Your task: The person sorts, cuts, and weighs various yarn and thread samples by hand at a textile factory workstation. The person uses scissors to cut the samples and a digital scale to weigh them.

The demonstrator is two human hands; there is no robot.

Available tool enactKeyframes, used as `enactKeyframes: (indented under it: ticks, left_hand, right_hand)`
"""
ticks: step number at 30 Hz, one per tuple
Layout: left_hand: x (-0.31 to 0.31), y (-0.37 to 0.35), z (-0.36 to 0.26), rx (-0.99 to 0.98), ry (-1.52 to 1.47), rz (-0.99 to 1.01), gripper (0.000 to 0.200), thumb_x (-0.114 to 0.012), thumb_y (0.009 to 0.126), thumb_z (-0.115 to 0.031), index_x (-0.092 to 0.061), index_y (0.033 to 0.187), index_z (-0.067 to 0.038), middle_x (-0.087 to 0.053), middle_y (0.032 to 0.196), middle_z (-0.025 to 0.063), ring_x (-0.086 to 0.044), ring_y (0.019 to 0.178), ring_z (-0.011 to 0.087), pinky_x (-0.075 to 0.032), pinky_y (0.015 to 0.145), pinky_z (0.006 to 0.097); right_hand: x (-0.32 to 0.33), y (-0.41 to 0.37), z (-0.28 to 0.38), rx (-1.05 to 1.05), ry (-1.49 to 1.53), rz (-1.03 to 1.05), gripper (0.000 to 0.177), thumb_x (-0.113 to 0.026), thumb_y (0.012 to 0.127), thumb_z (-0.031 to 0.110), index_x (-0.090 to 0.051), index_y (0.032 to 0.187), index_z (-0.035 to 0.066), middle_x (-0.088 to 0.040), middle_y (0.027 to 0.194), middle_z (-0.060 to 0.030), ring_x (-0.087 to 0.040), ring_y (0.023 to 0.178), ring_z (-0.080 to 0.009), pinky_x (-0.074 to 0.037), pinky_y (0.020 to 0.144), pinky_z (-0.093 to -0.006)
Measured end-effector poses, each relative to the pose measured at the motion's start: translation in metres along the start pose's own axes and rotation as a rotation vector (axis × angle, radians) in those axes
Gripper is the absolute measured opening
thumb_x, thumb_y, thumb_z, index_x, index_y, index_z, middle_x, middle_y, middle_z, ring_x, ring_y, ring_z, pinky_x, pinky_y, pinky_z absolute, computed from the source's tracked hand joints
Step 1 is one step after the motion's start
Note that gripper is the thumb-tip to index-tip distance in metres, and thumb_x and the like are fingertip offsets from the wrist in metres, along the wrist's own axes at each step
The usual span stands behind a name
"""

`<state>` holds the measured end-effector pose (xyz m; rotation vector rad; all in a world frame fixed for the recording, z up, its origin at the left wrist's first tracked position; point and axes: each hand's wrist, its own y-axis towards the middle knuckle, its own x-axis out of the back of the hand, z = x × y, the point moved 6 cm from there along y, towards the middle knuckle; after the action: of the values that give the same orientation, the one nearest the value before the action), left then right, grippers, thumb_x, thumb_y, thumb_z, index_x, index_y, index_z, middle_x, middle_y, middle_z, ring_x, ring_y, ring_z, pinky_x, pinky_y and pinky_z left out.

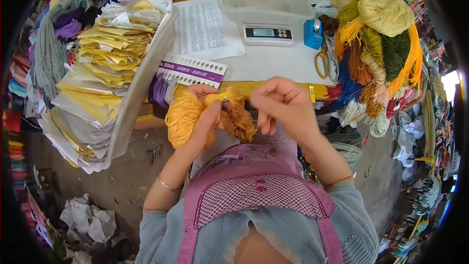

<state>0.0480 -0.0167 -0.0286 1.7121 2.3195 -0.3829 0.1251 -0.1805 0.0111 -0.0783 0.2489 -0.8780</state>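
My left hand [204, 122] is closed around a skein of orange-yellow thread [183, 117] at the table's front edge, above my lap. A small blue-and-yellow band shows near the skein's middle, and a looser, browner part [242, 124] of thread hangs to its right. My right hand [287, 107] is raised just right of the skein, its fingers bent and pressed together. Any strand between those fingertips is too fine to make out. Beyond my left hand lies a white and purple thread card [193, 72] with a row of holes, beside a purple thread bundle [160, 90].
A tray [146, 63] of yellow and white packets stands at left. Behind are a digital scale [267, 35], a clear plastic tub [264, 15] and a printed sheet [198, 29]. Scissors [321, 64], a blue dispenser [312, 34] and piled colored skeins [386, 14] lie right.
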Motion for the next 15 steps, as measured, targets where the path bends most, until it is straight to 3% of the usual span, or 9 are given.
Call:
enactKeyframes:
  ticks: [1,2,13,15]
  left_hand:
    - [-0.001,0.0,0.001,-0.011,-0.004,-0.032,0.024,-0.056,0.091,-0.007,-0.042,0.111,-0.004,-0.059,0.083,0.0057,-0.051,0.058,0.007,-0.045,0.053,0.0217]
    - [-0.004,-0.002,0.0,-0.025,-0.015,-0.018,0.023,-0.057,0.091,-0.006,-0.042,0.108,-0.004,-0.056,0.08,0.0032,-0.053,0.06,0.0067,-0.046,0.053,0.021]
    - [-0.01,-0.011,-0.007,-0.094,0.089,0.12,0.022,-0.057,0.092,-0.007,-0.042,0.107,-0.003,-0.053,0.084,0.0031,-0.054,0.064,0.0065,-0.049,0.058,0.0208]
    - [-0.01,-0.011,-0.008,-0.095,0.088,0.139,0.022,-0.057,0.092,-0.007,-0.041,0.107,-0.003,-0.053,0.083,0.0031,-0.054,0.065,0.0064,-0.049,0.059,0.021]
  right_hand:
    - [-0.013,-0.005,-0.005,-0.054,0.005,0.04,0.011,-0.065,0.088,0.012,-0.063,0.095,0.003,-0.062,0.064,-0.001,-0.055,0.049,-0.0041,-0.04,0.041,-0.0165]
    - [-0.022,-0.004,-0.01,0.026,0.005,0.042,0.013,-0.065,0.089,0.014,-0.064,0.096,0.003,-0.06,0.06,0.0014,-0.052,0.046,-0.0019,-0.037,0.039,-0.0154]
    - [-0.022,0.011,-0.019,0.111,-0.095,0.0,0.016,-0.068,0.086,0.011,-0.065,0.102,0.006,-0.057,0.058,0.0039,-0.045,0.045,0.001,-0.034,0.04,-0.0165]
    - [-0.016,0.007,-0.006,0.314,-0.443,-0.118,0.029,-0.073,0.078,0.009,-0.067,0.106,0.011,-0.063,0.076,-0.0006,-0.051,0.058,-0.0053,-0.04,0.048,-0.0222]
